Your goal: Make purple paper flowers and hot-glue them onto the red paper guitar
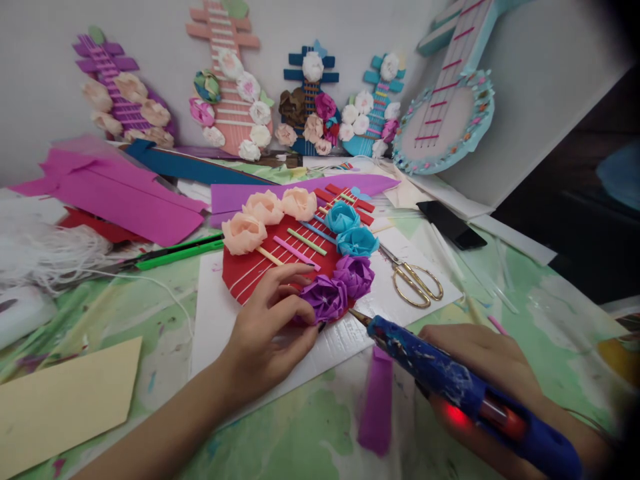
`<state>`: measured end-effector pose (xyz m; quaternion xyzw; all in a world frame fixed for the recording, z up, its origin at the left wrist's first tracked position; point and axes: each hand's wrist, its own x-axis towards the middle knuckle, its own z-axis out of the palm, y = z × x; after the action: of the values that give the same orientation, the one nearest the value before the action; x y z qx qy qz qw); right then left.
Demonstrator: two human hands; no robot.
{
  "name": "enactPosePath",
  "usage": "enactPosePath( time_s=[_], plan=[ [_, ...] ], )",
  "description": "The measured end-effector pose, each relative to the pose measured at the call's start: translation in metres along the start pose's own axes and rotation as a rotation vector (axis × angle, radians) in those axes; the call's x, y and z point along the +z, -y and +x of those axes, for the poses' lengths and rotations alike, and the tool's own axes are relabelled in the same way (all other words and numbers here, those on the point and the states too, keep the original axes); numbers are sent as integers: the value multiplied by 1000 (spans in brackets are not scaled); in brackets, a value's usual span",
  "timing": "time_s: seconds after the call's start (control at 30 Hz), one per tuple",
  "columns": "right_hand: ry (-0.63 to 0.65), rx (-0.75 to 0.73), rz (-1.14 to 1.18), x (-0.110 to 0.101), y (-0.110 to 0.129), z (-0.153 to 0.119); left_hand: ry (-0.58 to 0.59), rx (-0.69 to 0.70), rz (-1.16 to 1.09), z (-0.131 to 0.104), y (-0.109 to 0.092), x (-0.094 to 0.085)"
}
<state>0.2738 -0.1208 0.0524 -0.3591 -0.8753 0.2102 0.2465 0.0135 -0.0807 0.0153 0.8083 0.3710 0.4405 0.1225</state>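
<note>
A red paper guitar with white strings lies on a white board. Peach paper flowers line its left edge, and blue paper flowers its right. My left hand rests over the guitar's lower end, its thumb and fingers closed about a purple paper flower. Another purple flower sits beside that one. A blue hot glue gun is gripped in my right hand, its red light glowing. The nozzle tip points at the guitar's edge, close to the purple flowers; contact is unclear.
Gold-handled scissors lie right of the guitar, with a black phone behind. A purple paper strip is in front. To the left are a green cutter, white string and magenta paper. Decorated paper guitars lean against the wall.
</note>
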Motion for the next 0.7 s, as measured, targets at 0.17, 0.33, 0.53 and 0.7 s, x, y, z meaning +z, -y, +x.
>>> enactPosePath(
  time_s=[0.17,0.33,0.53,0.7],
  plan=[
    [-112,48,-27,1,4,-3,0,-8,3,-1,0,0],
    [-274,30,-84,5,3,-4,-1,-11,6,-1,1,0],
    [-285,23,-208,2,8,-1,1,-4,9,-1,0,-1],
    [-235,78,-171,-3,16,-2,43,15,-19,-2,-1,-4]
  ],
)
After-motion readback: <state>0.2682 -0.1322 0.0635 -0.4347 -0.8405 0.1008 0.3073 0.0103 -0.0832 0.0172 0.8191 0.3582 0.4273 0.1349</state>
